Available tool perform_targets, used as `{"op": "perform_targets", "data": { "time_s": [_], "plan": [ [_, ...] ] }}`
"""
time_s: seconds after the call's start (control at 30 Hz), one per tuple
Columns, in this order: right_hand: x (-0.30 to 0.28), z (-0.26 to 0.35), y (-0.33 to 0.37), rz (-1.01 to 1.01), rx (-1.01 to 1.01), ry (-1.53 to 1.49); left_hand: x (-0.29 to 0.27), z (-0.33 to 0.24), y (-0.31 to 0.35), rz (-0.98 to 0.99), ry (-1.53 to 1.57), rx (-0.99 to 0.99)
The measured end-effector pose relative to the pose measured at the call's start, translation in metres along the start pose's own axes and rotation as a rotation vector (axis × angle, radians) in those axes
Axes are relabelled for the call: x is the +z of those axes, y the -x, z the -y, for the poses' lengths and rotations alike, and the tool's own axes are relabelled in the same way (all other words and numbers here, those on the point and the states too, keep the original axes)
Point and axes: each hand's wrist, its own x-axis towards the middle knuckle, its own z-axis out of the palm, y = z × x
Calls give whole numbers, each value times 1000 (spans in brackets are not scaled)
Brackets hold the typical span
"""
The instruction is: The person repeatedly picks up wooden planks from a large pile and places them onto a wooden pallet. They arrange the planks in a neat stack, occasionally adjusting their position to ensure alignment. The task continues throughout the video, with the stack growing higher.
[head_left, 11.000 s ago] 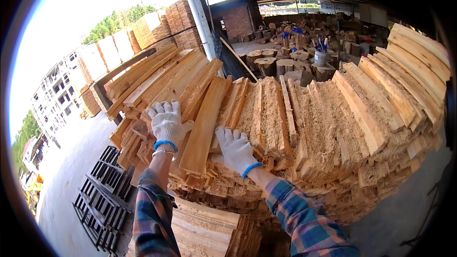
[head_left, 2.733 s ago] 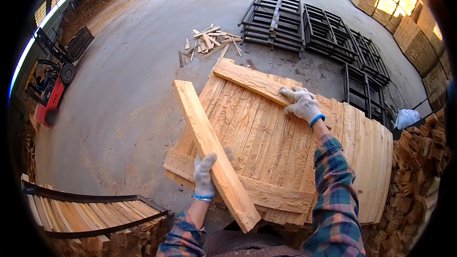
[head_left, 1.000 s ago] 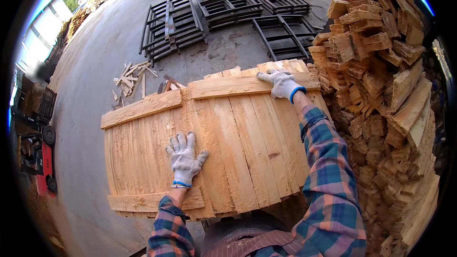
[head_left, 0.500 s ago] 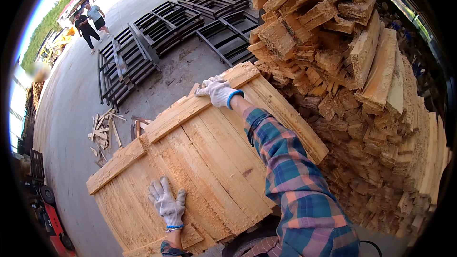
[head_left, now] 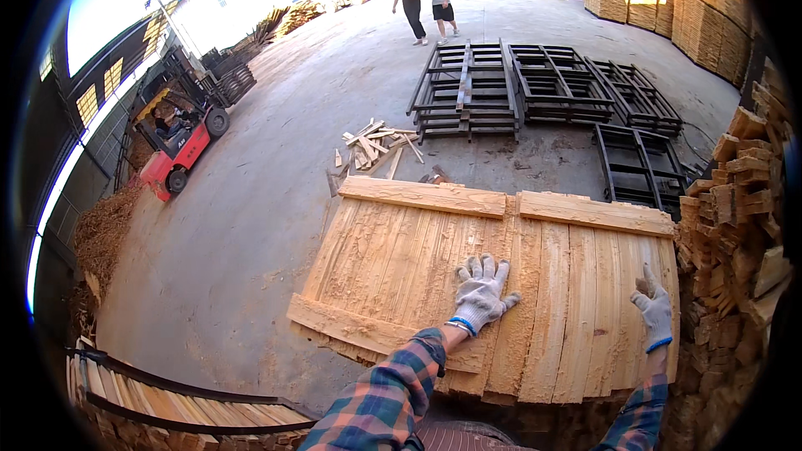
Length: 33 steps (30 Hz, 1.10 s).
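Rough pale wooden boards point(head_left: 576, 301) lie side by side in front of me, dusted with sawdust. Across their far ends run two wooden slats: a left slat point(head_left: 422, 197) and a right slat point(head_left: 593, 215). Another slat point(head_left: 359, 325) crosses the near left end. My left hand point(head_left: 483, 291), in a pale knit glove, rests on the middle boards with fingers spread. Over the right-hand boards is my gloved right hand point(head_left: 654, 309), its index finger stretched out and the other fingers partly hidden. Neither hand shows anything held.
Tall stacked timber point(head_left: 735, 225) borders the boards on the right. Black metal frames point(head_left: 468, 92) and scrap sticks point(head_left: 372, 146) lie on the concrete beyond. A red forklift point(head_left: 188, 150) with a person aboard is at left; two people point(head_left: 424, 2) walk behind. Bundled wood point(head_left: 175, 405) sits near left.
My view has swung left, bringing the forklift into full sight. My right hand has come off the far slat, back over the right-hand boards. The left hand remains on the boards.
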Motion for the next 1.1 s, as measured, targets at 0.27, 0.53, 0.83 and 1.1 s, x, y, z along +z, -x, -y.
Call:
{"op": "perform_targets", "data": {
  "time_s": [0.27,0.53,0.83,1.1],
  "plan": [
    [-111,35,174,-652,-38,-375,33,14,-27,112,324,-38],
    [-194,62,266,-952,-188,-520,-36,-184,-82,387,1304,189],
    [-308,7,185,-799,-575,-371,-78,-436,-115,651,1865,219],
    [-251,132,177,-996,334,451,-126,-514,-69,609,1792,261]
  ]
}}
